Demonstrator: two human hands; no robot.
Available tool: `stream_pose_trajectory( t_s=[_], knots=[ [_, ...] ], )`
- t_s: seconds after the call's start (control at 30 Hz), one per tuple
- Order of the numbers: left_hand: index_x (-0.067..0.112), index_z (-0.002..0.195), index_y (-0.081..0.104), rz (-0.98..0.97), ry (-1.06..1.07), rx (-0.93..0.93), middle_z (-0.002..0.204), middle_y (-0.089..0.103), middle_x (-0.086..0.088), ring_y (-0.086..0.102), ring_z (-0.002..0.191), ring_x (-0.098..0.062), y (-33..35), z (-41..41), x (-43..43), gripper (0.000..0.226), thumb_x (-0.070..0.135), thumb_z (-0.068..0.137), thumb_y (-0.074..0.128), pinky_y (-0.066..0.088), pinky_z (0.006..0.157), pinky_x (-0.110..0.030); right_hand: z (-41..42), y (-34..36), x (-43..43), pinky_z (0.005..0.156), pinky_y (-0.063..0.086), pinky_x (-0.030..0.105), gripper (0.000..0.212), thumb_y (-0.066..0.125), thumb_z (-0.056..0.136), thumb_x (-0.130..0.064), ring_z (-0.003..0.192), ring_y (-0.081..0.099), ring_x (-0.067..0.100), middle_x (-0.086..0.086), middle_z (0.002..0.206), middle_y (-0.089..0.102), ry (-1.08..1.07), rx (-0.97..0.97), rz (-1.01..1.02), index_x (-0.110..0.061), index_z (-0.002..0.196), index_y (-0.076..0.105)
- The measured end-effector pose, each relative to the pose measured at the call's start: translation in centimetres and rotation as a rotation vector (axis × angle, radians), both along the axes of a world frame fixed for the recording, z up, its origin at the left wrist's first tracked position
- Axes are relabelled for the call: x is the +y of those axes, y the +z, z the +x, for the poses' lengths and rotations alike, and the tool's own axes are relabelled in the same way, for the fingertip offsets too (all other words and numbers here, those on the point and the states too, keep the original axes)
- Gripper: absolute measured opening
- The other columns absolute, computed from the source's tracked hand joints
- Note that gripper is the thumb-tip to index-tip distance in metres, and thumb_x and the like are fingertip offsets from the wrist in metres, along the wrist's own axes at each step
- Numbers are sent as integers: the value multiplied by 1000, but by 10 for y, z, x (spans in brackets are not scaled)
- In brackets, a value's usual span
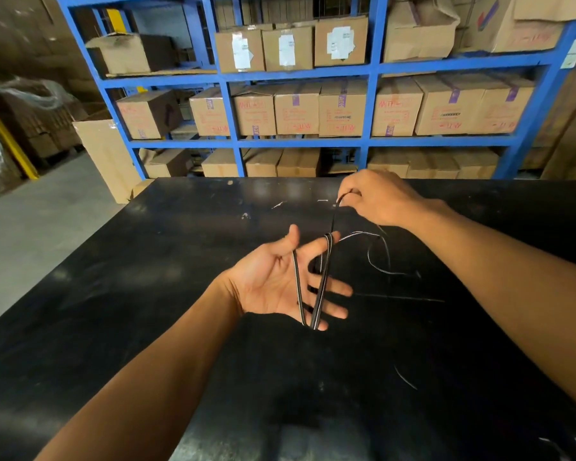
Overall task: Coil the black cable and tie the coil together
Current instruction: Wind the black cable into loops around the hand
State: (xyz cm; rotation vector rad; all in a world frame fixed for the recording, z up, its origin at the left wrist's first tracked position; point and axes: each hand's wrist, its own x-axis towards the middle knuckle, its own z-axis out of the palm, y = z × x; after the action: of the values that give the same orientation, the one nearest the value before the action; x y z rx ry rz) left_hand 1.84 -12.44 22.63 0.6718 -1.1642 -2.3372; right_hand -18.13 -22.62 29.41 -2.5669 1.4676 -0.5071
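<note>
My left hand (pixel 273 281) is held palm up over the black table (pixel 147 261), fingers spread. The thin black cable (pixel 321 284) is looped a few turns around it, running from the index fingertip down to the little finger. My right hand (pixel 376 197) is higher and farther back, pinching a strand of the cable that rises straight up from the loops. The loose remainder of the cable curls on the table to the right of my left hand, hard to see against the dark surface.
Blue metal shelving (pixel 233 141) packed with cardboard boxes stands right behind the table's far edge. A tall cardboard box (pixel 107 154) sits on the concrete floor at the table's left corner. Yellow framing and wrapped stacks are far left.
</note>
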Motion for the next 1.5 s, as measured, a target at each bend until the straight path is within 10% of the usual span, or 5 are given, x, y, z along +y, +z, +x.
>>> stream_pose_trajectory(
  t_s=[0.5,0.6,0.83,0.97,1.5],
  knots=[
    [27,142,48,32,621,67,134,48,-44,50,119,-62,25,34,-71,71,69,96,15,39,91,-75,35,1,59,70,55,39,26,52,96,-17,72,69,23,7,75,71,34,-292,167,-8,81,71],
    [21,124,61,9,597,154,125,54,-44,53,119,-58,27,34,-77,71,67,96,15,43,86,-75,32,-14,75,74,59,34,27,47,97,-13,66,72,12,0,69,73,88,-394,327,-11,85,71],
    [32,153,31,-10,461,193,137,41,-47,41,124,-67,25,26,-69,70,69,95,15,39,94,-76,16,-73,91,62,51,17,25,50,95,-13,75,74,17,8,81,77,121,-507,565,-2,86,71],
    [36,154,27,-11,328,255,144,32,-46,32,130,-66,26,21,-58,68,69,95,17,35,99,-75,10,-98,87,80,54,30,24,54,92,-13,81,71,8,3,87,78,175,-438,571,-5,80,73],
    [40,152,32,-43,-29,174,153,20,-38,19,138,-60,21,2,-10,71,73,93,11,28,108,-66,-1,-38,7,80,54,41,15,63,94,-20,92,63,17,-7,103,70,-13,-89,74,-27,100,74]
  ],
)
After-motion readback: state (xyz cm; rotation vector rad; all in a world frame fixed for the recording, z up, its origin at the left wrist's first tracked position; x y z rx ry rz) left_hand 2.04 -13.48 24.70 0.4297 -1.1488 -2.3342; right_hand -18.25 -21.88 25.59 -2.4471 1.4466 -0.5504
